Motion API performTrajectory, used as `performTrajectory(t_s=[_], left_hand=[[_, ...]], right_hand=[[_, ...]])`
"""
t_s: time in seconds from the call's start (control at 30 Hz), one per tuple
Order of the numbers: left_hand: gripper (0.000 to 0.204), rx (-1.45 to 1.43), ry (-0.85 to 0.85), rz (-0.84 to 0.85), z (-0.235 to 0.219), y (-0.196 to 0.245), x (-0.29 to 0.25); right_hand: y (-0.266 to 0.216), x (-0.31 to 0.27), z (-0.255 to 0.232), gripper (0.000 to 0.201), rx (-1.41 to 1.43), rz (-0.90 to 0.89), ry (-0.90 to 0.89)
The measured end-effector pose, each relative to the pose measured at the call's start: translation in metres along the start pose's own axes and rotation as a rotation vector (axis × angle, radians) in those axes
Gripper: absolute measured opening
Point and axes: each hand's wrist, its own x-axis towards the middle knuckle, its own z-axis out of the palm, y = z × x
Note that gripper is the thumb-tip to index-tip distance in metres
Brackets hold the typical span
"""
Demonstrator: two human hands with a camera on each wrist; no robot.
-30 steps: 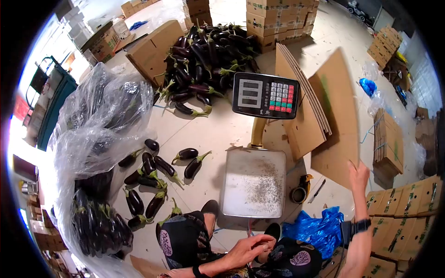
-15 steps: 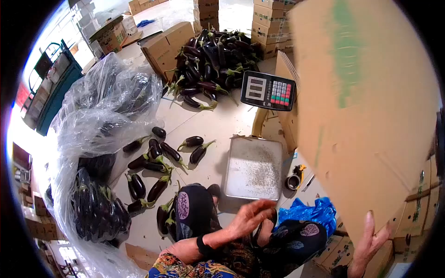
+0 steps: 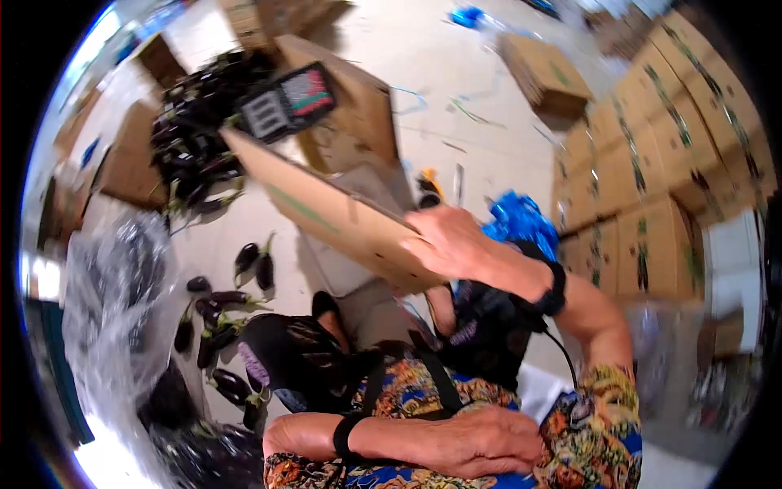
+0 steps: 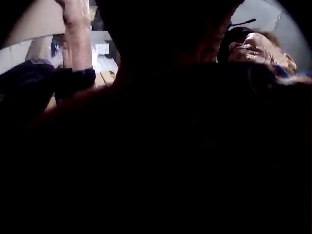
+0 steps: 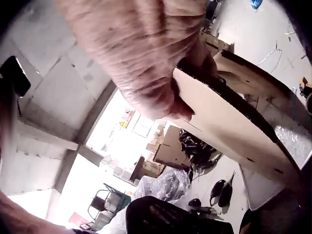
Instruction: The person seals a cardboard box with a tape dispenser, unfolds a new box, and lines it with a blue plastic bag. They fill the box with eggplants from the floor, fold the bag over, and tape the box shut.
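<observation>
In the head view my right hand grips the lower right edge of a flat cardboard piece, held tilted over the scale's platform. The right wrist view has the same hand with its thumb on the face of the cardboard and its fingers behind, partly hidden. My left hand lies across the body against the patterned right sleeve, holding nothing visible; its fingertips are hard to make out. The left wrist view is mostly dark.
The scale's display stands beyond the cardboard. A heap of eggplants is at upper left, loose ones below it, near clear plastic bags. Stacked boxes stand right, beside a blue bag.
The cardboard has swung from the right to in front of the body, above the scale, held in my right hand. My left hand has drawn back from the knees to the right sleeve. The view has turned right.
</observation>
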Motion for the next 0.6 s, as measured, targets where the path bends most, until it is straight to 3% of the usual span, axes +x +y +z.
performTrajectory(t_s=[0.07,0.13,0.2,0.37,0.6], left_hand=[[0.012,-0.025,0.196,-0.003,0.007,0.004,0.017],[0.013,-0.023,0.161,0.01,0.006,0.006,0.034],[0.023,-0.091,-0.024,-0.005,0.003,0.019,0.049],[0.025,-0.316,-0.201,-0.092,-0.005,0.0,0.024],[0.022,-0.503,-0.215,-0.239,-0.03,0.017,0.013]], right_hand=[[-0.003,0.003,-0.005,0.028,-0.024,0.064,-0.014],[-0.003,0.004,-0.002,0.029,-0.003,0.089,-0.02],[0.001,0.007,-0.003,0.03,-0.024,0.081,0.011],[0.009,0.002,0.002,0.031,0.015,0.094,0.031],[0.022,0.002,-0.003,0.03,0.044,0.115,0.015]])
